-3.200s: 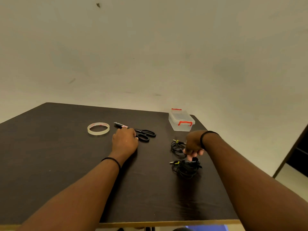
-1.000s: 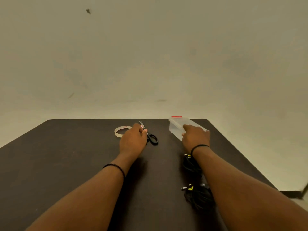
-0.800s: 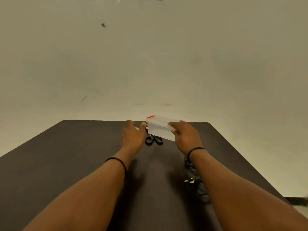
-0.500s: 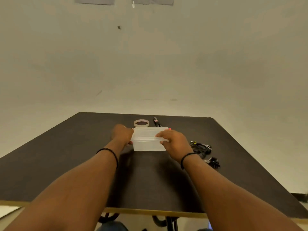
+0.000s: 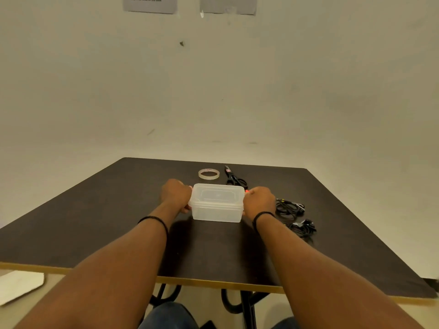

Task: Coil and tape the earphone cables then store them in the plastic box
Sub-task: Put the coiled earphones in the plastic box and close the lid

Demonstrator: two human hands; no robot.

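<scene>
The clear plastic box (image 5: 216,207) with its lid on sits on the dark table (image 5: 95,222) in front of me. My left hand (image 5: 175,193) grips its left end and my right hand (image 5: 259,201) grips its right end, where a bit of red clasp shows. Two black coiled earphone cables lie to the right: one (image 5: 288,207) beside my right hand, the other (image 5: 303,227) nearer the table's right edge.
A roll of clear tape (image 5: 208,174) and black scissors (image 5: 234,178) lie behind the box. The wall rises just past the table's far edge. A white sheet (image 5: 19,284) lies on the floor at the lower left.
My right hand lifted the box from the far right and brought it to the middle. My left hand left the scissors and took the box's other end. The box now rests on the table.
</scene>
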